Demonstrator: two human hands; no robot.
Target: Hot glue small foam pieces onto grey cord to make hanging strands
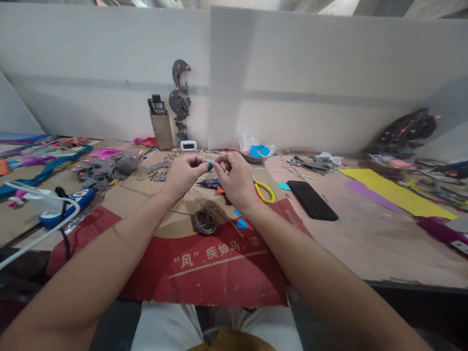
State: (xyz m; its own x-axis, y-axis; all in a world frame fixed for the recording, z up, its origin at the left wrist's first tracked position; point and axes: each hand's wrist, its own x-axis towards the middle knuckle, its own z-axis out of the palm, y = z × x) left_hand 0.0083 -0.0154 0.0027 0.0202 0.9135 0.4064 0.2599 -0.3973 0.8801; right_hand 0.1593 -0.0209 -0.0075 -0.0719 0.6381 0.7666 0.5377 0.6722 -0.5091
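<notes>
My left hand [185, 174] and my right hand [237, 179] meet above the table, fingers pinched together around a small blue piece [210, 166] held between their fingertips. Under them lie a dark blue glittery cut-out [209, 183], yellow-handled scissors [266, 193] partly hidden by my right hand, and a coil of grey cord [205, 221]. Small blue scraps [241, 224] lie by my right wrist. All of this rests on a red and brown cardboard sheet [204, 268].
A black phone [311, 200] lies to the right, with yellow and purple foam sheets [395, 192] beyond it. A bottle [161, 124], a small white clock [188, 145] and a grey hanging ornament [180, 100] stand at the back wall. Grey felt pieces [106, 168] and a blue glue gun [68, 204] lie left.
</notes>
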